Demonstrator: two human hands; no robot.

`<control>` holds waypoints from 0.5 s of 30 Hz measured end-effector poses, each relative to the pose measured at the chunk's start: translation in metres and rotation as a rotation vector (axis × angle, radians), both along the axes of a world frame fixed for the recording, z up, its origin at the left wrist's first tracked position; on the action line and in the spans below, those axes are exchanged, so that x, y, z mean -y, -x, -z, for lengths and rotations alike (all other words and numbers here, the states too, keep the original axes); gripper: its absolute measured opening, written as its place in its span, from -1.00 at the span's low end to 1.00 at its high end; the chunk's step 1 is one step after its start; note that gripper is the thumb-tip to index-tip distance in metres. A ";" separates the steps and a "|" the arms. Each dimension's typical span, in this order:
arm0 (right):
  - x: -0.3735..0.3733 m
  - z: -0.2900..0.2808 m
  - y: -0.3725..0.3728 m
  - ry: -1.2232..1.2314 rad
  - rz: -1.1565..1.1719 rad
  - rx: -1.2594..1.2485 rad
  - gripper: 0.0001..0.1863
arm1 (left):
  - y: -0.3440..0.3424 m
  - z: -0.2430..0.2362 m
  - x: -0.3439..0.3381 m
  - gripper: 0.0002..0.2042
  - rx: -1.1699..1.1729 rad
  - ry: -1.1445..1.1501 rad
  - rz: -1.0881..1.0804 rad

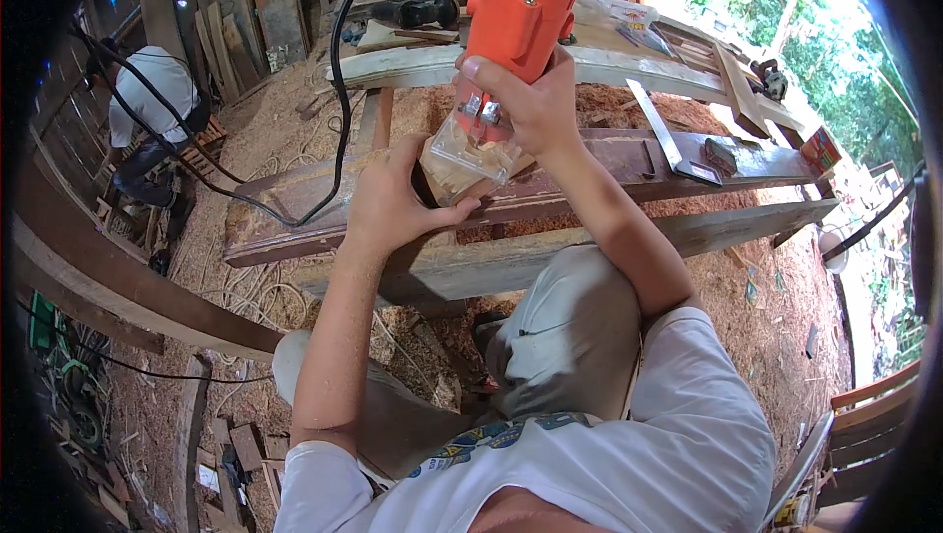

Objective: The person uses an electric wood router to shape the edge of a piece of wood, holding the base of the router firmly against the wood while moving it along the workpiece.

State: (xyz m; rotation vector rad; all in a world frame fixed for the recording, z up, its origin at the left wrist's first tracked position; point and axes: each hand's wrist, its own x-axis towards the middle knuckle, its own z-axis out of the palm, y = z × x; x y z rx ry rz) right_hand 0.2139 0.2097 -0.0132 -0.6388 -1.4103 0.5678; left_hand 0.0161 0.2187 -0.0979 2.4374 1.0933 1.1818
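Observation:
An orange trim router (518,17) with a clear plastic base stands slightly tilted over the brown plank. My right hand (538,106) is wrapped round its lower body, thumb across the front near the metal clamp. Under the clear base lies a pale piece of wood (447,187), partly hidden by it. My left hand (388,201) grips the left and near side of this piece, thumb stretched along its near edge and fingers behind it. The bit cannot be made out. Below both hands runs the long brown plank (295,189).
A black cord (339,71) hangs left of the router. A try square (658,130) and a small dark block (720,157) lie on the plank's right part. Behind is a pale beam (413,63) with a black power tool (422,12). A person (157,91) crouches far left. Shavings cover the floor.

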 end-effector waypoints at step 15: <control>-0.012 0.004 -0.007 -0.051 0.085 0.089 -0.63 | -0.001 -0.001 0.001 -0.12 -0.013 -0.004 -0.015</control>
